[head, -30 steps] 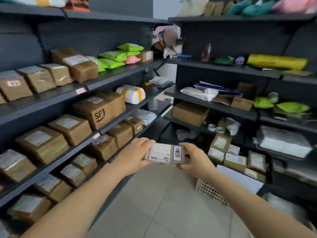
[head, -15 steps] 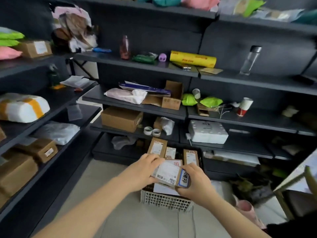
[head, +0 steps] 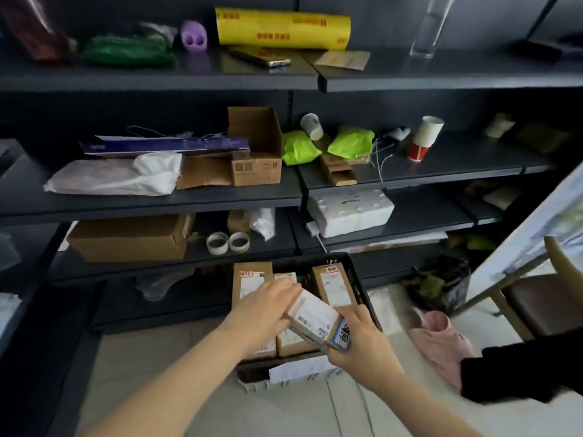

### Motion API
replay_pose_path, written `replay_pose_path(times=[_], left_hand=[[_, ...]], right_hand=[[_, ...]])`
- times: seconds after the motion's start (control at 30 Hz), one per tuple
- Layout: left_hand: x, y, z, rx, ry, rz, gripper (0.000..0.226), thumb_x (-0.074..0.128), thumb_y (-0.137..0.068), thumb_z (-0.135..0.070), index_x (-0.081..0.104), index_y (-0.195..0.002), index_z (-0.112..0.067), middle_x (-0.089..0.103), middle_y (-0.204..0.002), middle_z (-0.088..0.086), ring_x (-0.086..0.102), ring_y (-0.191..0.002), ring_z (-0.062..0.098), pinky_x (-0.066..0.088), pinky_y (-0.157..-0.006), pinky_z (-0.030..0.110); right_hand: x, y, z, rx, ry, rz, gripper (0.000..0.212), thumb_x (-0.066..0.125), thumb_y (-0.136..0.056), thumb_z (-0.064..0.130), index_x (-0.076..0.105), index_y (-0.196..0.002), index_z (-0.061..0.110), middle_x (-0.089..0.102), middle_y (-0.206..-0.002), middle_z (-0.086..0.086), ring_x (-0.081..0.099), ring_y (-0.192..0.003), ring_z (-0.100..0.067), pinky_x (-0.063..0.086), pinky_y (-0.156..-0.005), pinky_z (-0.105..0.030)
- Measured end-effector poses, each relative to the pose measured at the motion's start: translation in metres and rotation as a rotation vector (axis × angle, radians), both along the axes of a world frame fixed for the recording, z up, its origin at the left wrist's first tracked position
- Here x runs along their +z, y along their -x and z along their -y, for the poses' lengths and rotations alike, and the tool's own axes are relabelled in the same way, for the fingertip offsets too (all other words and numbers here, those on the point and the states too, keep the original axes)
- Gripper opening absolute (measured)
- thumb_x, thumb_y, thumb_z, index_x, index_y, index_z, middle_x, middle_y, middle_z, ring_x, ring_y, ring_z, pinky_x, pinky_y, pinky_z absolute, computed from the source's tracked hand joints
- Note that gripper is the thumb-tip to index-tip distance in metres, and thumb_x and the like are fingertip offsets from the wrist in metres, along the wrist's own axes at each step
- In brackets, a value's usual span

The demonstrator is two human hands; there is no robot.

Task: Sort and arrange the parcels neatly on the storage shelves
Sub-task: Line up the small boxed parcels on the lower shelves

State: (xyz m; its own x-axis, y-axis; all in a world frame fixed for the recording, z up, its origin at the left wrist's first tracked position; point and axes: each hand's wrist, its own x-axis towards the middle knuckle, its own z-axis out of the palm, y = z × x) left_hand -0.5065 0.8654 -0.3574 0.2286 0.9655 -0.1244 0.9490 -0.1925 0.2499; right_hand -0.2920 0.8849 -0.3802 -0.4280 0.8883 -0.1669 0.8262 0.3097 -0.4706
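A small cardboard parcel (head: 314, 318) with a white shipping label and a blue-edged sticker is tilted between both hands. My left hand (head: 262, 313) grips its upper left end, my right hand (head: 362, 339) its lower right end. It hovers just above a black plastic crate (head: 359, 279) on the floor. Inside the crate stand several more labelled cardboard parcels, among them one at the left (head: 250, 280) and one at the right (head: 334, 287). Dark storage shelves (head: 151, 203) rise behind the crate.
The shelves hold a large brown box (head: 129, 238), tape rolls (head: 227, 242), a white foam box (head: 350, 212), an open carton (head: 257, 146), green bags (head: 350, 143), paper cups (head: 424, 137) and a yellow roll (head: 284, 28). A chair (head: 542, 304) and pink cloth (head: 441, 339) sit right of the crate.
My view swung from the left shelves to the back shelves and down. Both hands lowered the parcel, tilting it, until it is over the crate.
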Motion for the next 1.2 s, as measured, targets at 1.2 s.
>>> replay_pose_path(times=[1.2], left_hand=[[-0.283, 0.084, -0.146, 0.366, 0.328, -0.203, 0.068, 0.045, -0.095, -0.044, 0.013, -0.151, -0.021, 0.012, -0.156, -0.005, 0.02, -0.141, 0.016, 0.032, -0.108, 0.031]], right_hand=[[-0.287, 0.09, -0.22, -0.379, 0.366, 0.251, 0.072, 0.074, -0.074, 0.048, 0.035, -0.124, 0.013, 0.045, -0.117, -0.006, 0.053, -0.11, -0.025, 0.051, -0.085, -0.037]])
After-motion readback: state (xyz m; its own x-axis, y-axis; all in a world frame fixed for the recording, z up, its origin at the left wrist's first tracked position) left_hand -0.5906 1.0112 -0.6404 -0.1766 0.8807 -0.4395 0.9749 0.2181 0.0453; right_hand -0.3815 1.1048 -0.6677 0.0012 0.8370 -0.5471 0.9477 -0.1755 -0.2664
